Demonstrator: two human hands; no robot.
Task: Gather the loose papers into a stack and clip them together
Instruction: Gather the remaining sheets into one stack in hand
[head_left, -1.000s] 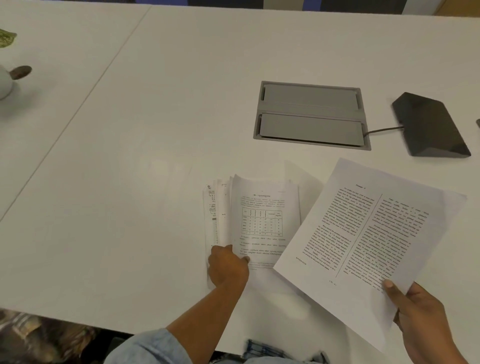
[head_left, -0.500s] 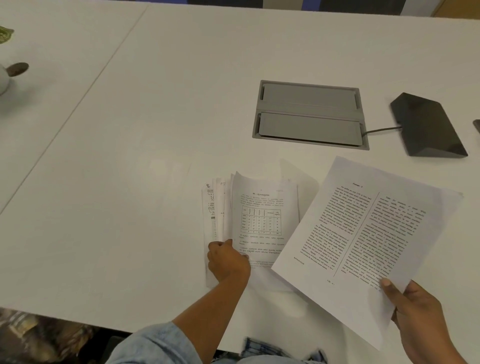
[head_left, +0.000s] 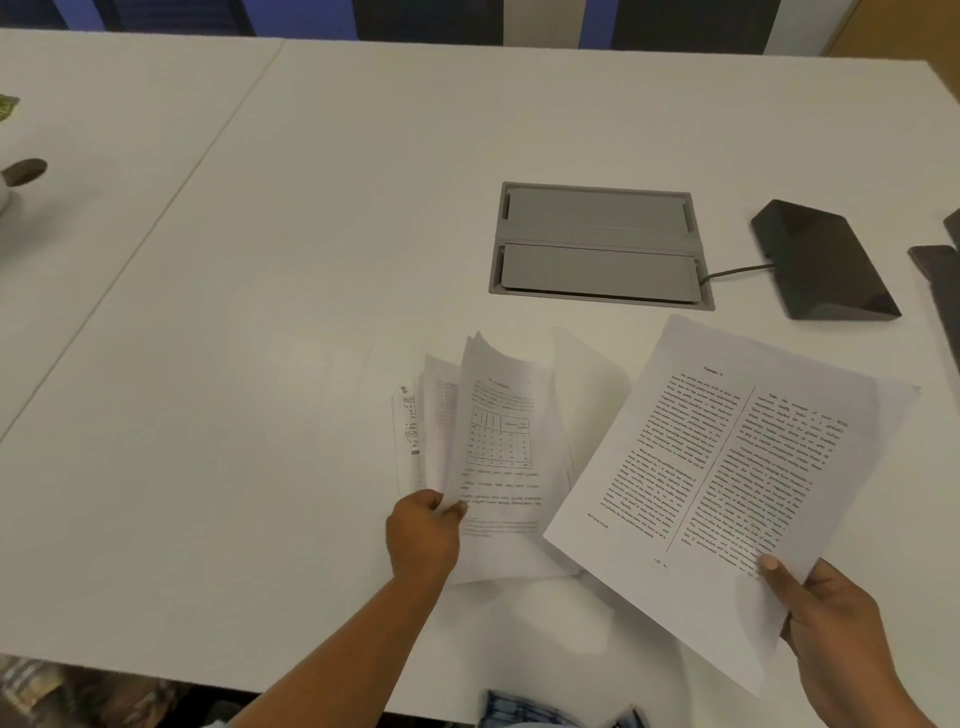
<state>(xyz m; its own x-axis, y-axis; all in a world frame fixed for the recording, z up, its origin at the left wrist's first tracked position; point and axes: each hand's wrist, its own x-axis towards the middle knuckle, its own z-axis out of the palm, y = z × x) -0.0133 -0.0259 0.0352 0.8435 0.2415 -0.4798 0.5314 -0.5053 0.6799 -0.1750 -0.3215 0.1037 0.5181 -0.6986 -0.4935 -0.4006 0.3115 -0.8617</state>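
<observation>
Gripping fanned papers (head_left: 498, 457) in left hand (head_left: 423, 538); right hand (head_left: 831, 618) pinching separate sheet (head_left: 727, 483) alongside.

Two hands are seen, the left hand (head_left: 423, 538) and the right hand (head_left: 836, 623); one two-column printed sheet (head_left: 727, 467) is held apart; one fanned bundle of papers (head_left: 493, 447), sheets uncountable; one grey cable hatch (head_left: 597, 247); one black wedge-shaped box (head_left: 821, 260).

A fanned bundle of printed papers (head_left: 498, 452) stands curled, its lower edge on the counter (head_left: 208, 364). Just right, overlapping it, a two-column sheet (head_left: 727, 467) is held tilted above.
</observation>
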